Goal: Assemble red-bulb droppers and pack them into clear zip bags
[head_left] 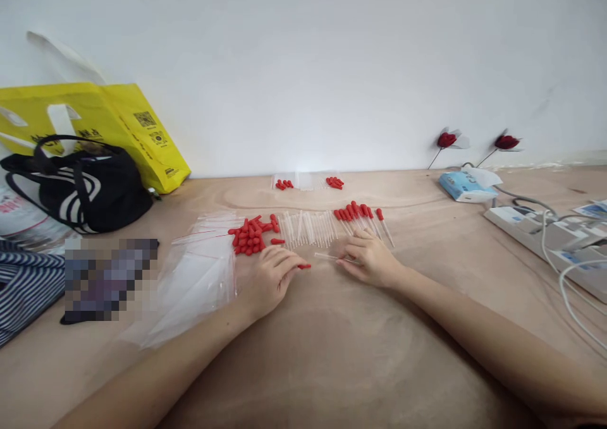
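Note:
My left hand (272, 277) is closed, with a red rubber bulb (305, 266) pinched at its fingertips. Between the fingers of my right hand (367, 258) is a thin clear glass tube (326, 256) that points left toward the bulb, with a gap between them. Beyond my left hand lies a pile of red rubber bulbs (249, 236). A row of loose clear tubes (307, 229) lies side by side in the middle. Just past my right hand are several droppers (353, 211), tubes with red bulbs on their ends.
Clear zip bags (196, 283) lie left of my left hand. Bagged droppers (308, 181) rest by the wall. A black bag (90, 186) and a yellow bag (156, 138) stand at left. A tissue pack (467, 187) and a power strip (535, 236) with cables are at right.

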`<state>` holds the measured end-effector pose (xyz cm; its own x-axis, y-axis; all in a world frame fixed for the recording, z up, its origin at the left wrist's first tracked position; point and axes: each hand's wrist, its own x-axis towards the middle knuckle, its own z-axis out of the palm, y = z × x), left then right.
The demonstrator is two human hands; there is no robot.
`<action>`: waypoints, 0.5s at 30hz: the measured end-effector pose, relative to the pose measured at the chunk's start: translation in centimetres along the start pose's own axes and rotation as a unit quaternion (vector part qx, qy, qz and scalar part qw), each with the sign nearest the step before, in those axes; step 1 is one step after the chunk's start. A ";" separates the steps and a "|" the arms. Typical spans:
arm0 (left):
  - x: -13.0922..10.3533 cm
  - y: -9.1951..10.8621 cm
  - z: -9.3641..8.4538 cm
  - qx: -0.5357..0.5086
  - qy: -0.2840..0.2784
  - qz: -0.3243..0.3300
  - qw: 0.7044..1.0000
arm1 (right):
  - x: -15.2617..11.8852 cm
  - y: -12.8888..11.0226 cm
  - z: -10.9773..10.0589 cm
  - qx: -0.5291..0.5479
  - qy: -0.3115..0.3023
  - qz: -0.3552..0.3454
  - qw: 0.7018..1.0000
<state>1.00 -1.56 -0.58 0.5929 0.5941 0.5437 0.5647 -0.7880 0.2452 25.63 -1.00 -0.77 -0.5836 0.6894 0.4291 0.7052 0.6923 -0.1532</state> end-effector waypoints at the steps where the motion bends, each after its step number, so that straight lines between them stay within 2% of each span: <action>1: -0.3 0.2 0.1 -0.016 -0.010 0.002 1.000 | -0.6 0.0 -0.1 -0.001 -0.003 -0.008 1.000; 7: -1.1 0.3 -0.2 -0.056 -0.053 -0.024 0.997 | -2.0 0.4 0.1 -0.002 -0.008 -0.015 1.000; 9: -1.2 0.3 -0.2 -0.053 -0.051 -0.032 0.997 | -2.0 0.4 0.2 0.009 0.002 -0.009 1.000; 12: -1.2 0.4 0.3 -0.004 -0.036 -0.043 0.998 | -2.0 0.0 0.5 0.033 0.022 0.003 0.999; 15: -1.0 0.6 1.0 0.062 -0.055 -0.044 0.996 | -1.9 -0.7 0.9 0.040 0.032 0.015 0.999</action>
<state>1.35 -2.48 -1.82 0.5938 0.6789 0.4319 0.6795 -0.7106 0.1826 25.90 -2.61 -2.32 -0.5340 0.6974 0.4780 0.6867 0.6876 -0.2359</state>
